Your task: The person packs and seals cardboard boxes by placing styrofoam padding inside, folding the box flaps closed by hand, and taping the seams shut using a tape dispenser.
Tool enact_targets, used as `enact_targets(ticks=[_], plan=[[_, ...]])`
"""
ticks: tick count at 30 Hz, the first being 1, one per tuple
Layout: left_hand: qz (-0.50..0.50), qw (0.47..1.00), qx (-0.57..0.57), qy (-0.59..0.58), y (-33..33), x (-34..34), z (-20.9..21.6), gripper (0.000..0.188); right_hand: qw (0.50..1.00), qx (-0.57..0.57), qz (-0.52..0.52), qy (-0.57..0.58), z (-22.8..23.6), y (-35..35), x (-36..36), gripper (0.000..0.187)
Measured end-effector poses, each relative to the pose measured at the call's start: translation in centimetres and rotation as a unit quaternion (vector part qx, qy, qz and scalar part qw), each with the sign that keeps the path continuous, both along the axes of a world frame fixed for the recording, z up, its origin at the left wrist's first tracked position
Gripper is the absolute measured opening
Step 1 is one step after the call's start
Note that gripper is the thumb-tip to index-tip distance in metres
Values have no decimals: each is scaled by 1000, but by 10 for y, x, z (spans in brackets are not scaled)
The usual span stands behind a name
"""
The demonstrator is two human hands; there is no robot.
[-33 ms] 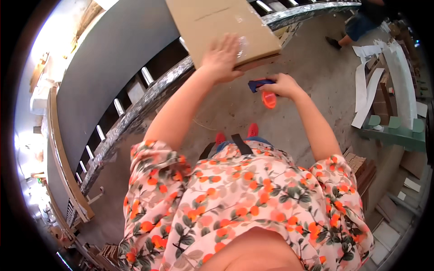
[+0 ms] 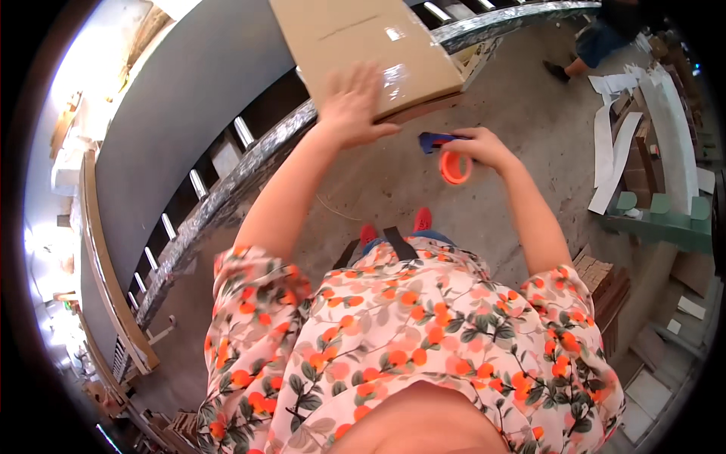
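Observation:
A long flat cardboard box (image 2: 363,45) lies on a roller conveyor (image 2: 243,132), its near end sticking out past the rail. My left hand (image 2: 350,106) rests flat on the box's near left part, fingers stretched and thumb out over the edge. Shiny clear tape (image 2: 393,79) shows on the box beside those fingers. To the right of the box end, my right hand (image 2: 484,148) grips a tape dispenser (image 2: 435,141) with a blue body. Its orange ring (image 2: 455,168) hangs below the fingers. The dispenser is apart from the box.
The conveyor's rail (image 2: 283,129) is wrapped in shiny film. Left of it spreads a wide dark surface (image 2: 181,83). At the far right, a person (image 2: 594,49) stands near white strips (image 2: 605,163) and a green metal frame (image 2: 658,231). Brown boards (image 2: 605,287) are stacked at my right.
The box and my left hand have shifted slightly left. My right hand has moved a little right, and the dispenser has turned so its orange ring shows more openly.

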State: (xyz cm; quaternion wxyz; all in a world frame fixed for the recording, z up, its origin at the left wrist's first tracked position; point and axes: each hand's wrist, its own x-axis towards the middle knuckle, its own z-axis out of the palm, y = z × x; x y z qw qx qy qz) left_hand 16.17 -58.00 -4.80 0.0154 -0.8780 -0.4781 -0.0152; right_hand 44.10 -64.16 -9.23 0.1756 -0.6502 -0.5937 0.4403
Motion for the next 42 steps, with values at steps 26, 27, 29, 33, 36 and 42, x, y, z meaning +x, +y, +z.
enact_targets(ticks=[26,27,29,33,36,42], plan=[[261,726,20,-636,30,117,-69,56,737,91,-339,577,-35,49,126,26],[233,854,175,-431,39,122,-76,57,741,85,-335,576,-30,60,138,28],[108,930,183,-301,53,132,-46,56,738,89,-348,571,-19,65,151,30],[-60,981,101,-157,75,126,-42,53,733,126,-373,555,-10,45,104,34],[-100,969,136,-183,87,156,-45,51,812,207,-330,434,-35,11,81,43],[-139,987,44,-69,96,198,-22,61,881,159,-288,340,-37,-99,-56,56]])
